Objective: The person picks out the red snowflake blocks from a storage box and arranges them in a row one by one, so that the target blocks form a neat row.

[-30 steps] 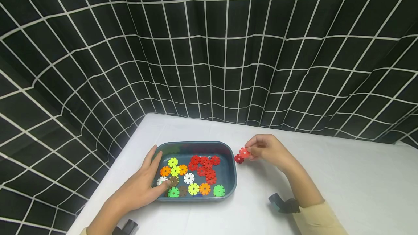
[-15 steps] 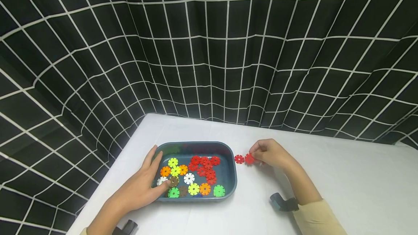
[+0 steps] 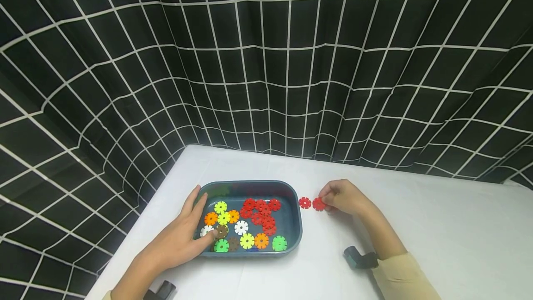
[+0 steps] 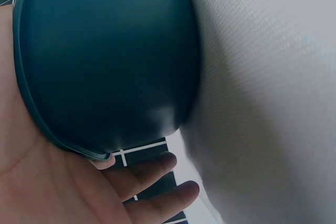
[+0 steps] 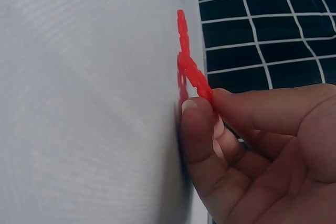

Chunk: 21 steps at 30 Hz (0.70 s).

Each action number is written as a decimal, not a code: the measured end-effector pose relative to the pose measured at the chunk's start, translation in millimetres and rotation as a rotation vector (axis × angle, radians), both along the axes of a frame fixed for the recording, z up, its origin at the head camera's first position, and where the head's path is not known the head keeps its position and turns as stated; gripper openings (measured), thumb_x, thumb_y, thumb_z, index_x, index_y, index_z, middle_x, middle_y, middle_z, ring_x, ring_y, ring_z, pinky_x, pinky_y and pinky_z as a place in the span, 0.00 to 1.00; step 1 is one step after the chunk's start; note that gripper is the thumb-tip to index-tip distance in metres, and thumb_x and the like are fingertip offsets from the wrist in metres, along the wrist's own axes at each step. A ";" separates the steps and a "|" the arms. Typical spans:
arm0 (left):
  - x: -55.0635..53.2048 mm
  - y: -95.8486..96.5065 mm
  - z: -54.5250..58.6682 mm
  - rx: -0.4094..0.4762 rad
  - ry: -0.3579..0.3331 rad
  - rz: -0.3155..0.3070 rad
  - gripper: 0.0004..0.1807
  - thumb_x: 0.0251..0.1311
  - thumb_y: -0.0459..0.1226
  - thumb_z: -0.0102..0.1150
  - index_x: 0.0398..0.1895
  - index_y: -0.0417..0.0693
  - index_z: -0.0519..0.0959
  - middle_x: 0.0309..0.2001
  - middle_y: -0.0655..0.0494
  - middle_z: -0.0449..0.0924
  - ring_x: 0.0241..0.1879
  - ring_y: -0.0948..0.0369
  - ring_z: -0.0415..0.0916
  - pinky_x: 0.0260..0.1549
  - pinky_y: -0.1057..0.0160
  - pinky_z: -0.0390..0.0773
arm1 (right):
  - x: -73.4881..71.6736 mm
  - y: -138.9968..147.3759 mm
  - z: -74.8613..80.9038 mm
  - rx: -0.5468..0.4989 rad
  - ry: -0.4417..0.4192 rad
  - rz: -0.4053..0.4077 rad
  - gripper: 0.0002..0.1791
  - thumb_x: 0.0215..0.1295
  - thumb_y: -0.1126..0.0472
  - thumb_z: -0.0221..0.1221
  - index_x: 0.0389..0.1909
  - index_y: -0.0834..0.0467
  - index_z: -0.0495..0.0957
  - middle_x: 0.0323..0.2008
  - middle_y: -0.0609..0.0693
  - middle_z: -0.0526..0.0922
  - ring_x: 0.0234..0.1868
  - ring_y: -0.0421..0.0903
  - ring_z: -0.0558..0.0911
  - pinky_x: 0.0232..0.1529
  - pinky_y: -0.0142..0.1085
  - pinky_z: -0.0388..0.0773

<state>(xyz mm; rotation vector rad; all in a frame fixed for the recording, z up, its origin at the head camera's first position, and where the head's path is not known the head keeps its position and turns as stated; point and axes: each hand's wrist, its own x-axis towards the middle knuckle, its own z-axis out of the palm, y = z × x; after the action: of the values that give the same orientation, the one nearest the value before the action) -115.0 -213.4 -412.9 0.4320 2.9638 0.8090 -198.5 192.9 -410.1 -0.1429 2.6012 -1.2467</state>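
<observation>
Head view is giving us a white-clothed bench [image 3: 458, 226] with a person's two bare hands working over it. Toward the right, we are watching the right hand [image 3: 342, 197] pinching a flat, round, notched red plastic disc [image 3: 318, 206] between thumb and fingers. That disc is sitting to the right of a dark teal, round-cornered plastic tray [image 3: 250, 254], and a second notched red disc [image 3: 305, 205] is lying on the bench between the two. From the right wrist, we are seeing the pinched disc tilting, its held edge rising off the bench and its other edge standing right beside the second disc; we are not able to tell whether they are touching.

On the left, the left hand [image 3: 176, 237] is resting relaxed against the tray's left end, its thumb reaching over the rim and its fingers stretching loosely along the outer side. Its thumb tip is overlapping a brown notched disc [image 3: 222, 231] from where we are looking; contact is staying unclear to us.

Inside the tray, red notched discs [image 3: 266, 221] are overlapping toward the right, while yellow [image 3: 247, 244], orange [image 3: 261, 245], white [image 3: 241, 231] and green ones [image 3: 278, 246] are lying leftward and nearer. Beyond the bench, a black, white-gridded curtain [image 3: 272, 68] is hanging.
</observation>
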 end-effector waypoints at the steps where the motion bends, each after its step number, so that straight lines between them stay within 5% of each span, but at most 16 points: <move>1: 0.0 0.0 0.0 0.000 0.000 -0.001 0.48 0.62 0.53 0.60 0.78 0.39 0.53 0.81 0.51 0.33 0.67 0.41 0.66 0.48 0.38 0.79 | 0.0 -0.1 -0.5 0.005 -0.001 -0.003 0.04 0.63 0.73 0.59 0.35 0.66 0.82 0.24 0.52 0.82 0.27 0.47 0.82 0.33 0.39 0.84; 15: 0.0 0.9 0.0 0.001 0.018 -0.011 0.48 0.62 0.51 0.61 0.78 0.37 0.54 0.81 0.50 0.33 0.67 0.41 0.65 0.48 0.39 0.79 | 0.2 -0.1 -1.0 0.010 0.018 -0.002 0.04 0.65 0.70 0.60 0.38 0.65 0.82 0.27 0.52 0.83 0.29 0.48 0.83 0.37 0.41 0.84; 21: -0.2 -1.0 -1.8 0.001 0.026 -0.015 0.47 0.62 0.51 0.61 0.78 0.38 0.54 0.81 0.50 0.33 0.67 0.41 0.66 0.49 0.39 0.78 | 3.7 -8.0 14.8 -0.101 0.087 0.033 0.08 0.66 0.69 0.59 0.44 0.67 0.81 0.30 0.57 0.83 0.28 0.51 0.82 0.34 0.42 0.82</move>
<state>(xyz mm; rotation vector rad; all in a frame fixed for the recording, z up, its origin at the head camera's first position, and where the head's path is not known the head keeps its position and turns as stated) -115.2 -214.4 -414.7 0.4678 2.9802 0.8097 -194.8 184.9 -395.2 -0.2633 2.5973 -1.3907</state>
